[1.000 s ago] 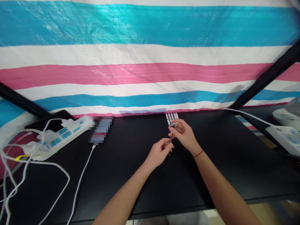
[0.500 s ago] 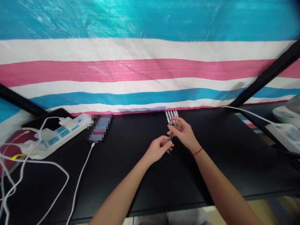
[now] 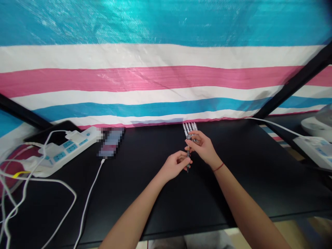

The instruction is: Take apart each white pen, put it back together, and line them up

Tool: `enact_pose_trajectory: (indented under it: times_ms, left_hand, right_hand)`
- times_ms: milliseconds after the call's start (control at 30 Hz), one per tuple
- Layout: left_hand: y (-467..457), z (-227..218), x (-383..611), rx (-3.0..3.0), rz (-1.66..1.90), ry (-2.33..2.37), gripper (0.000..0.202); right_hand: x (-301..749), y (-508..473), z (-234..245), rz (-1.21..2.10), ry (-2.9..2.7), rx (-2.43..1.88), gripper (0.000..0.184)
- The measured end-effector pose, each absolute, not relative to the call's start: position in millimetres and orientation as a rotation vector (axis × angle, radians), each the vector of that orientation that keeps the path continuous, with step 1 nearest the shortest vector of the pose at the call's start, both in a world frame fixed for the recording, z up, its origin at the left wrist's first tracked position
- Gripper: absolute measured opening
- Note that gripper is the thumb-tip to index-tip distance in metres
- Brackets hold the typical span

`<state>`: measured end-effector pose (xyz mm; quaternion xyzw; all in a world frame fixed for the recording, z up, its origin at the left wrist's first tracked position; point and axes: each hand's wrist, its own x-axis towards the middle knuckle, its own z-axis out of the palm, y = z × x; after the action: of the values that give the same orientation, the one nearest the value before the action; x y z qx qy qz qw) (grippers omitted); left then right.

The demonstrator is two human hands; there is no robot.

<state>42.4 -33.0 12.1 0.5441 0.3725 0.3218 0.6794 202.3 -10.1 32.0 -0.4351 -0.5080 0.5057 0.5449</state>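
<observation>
A slim pen (image 3: 188, 152) with a dark tip and a clear-looking barrel is held upright in view, its tip toward me. My left hand (image 3: 177, 165) pinches its lower part between thumb and fingers. Higher up the barrel, my right hand (image 3: 201, 144) has its thumb and fingertips closed on the same pen. Just beyond my right hand, several white pens (image 3: 190, 126) lie side by side on the black table (image 3: 145, 193); my fingers hide their near ends.
At the left stands a white power strip (image 3: 67, 152) with plugs and tangled white cables (image 3: 75, 195). A blurred-out phone (image 3: 112, 142) lies beside it on a charging cable. Another power strip (image 3: 315, 150) is at the right. A striped sheet (image 3: 166, 77) hangs behind.
Both hands keep their hold on the pen, almost still. The view has shifted very slightly.
</observation>
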Motion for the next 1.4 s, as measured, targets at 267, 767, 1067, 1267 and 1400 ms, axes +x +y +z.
enact_pose_trajectory:
  times_ms: [267,767,1067,1267,1400]
  left_hand:
    - [-32.7,13.9,41.6,1.213,0.699,0.842,0.045]
    - [-32.2,12.0,40.5,1.217,0.705,0.824,0.043]
    - [-31.9,11.2,40.8,1.2,0.707,0.815,0.044]
    - [-32.2,12.0,40.9,1.193,0.71,0.822,0.043]
    - [-32.1,12.1,40.9,1.201,0.705,0.823,0.044]
  right_hand:
    - [203.9,-9.5,31.3,1.204,-1.21,-1.04,0.042]
    - [204.1,-9.6,31.5,1.206,-1.188,-1.039,0.046]
    - [204.3,-9.6,31.1,1.169,-1.198,-1.02,0.047]
    - [205.1,-10.4,33.6,1.185,-1.201,-1.028,0.047]
    - [205.6,-10.3,33.1,1.177,-1.207,-1.022,0.046]
